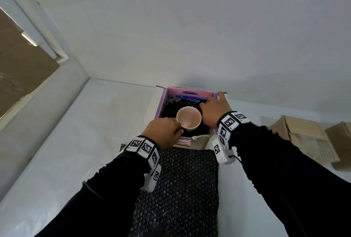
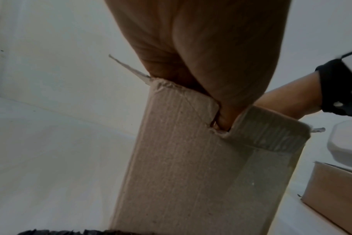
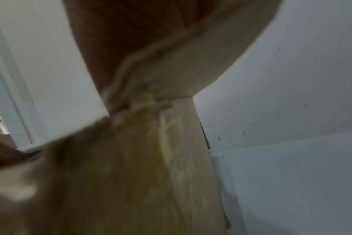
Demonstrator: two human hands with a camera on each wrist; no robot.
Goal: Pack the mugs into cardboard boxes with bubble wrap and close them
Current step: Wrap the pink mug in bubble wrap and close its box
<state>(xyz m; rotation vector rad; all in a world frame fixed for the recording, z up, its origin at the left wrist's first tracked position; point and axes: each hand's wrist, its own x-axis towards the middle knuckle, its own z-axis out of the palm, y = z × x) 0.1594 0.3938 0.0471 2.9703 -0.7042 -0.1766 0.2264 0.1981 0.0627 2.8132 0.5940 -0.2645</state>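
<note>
White walls close the tabletop (image 1: 79, 141) on its far and left sides, and the open box (image 1: 164, 101) sits hard against the far edge, so free room lies only toward the near edge and to the right. Two more cardboard boxes (image 1: 303, 138) wait near the right edge, well apart from the work. A sheet of dark bubble wrap (image 1: 182, 189) runs from the near edge to the box, with more of it lining the inside. Packing looks about midway for this one: the pink mug (image 1: 189, 118) stands upright on the lining, uncovered, flaps not yet folded. The left hand (image 1: 163, 132) curls round the mug at its near-left side, apparently at the handle, which is hidden. The right hand (image 1: 214, 111) lies spread over the right wall, fingers straight, holding nothing. Covering the mug and folding the flaps should follow; the far flap has little swing against the wall.
</note>
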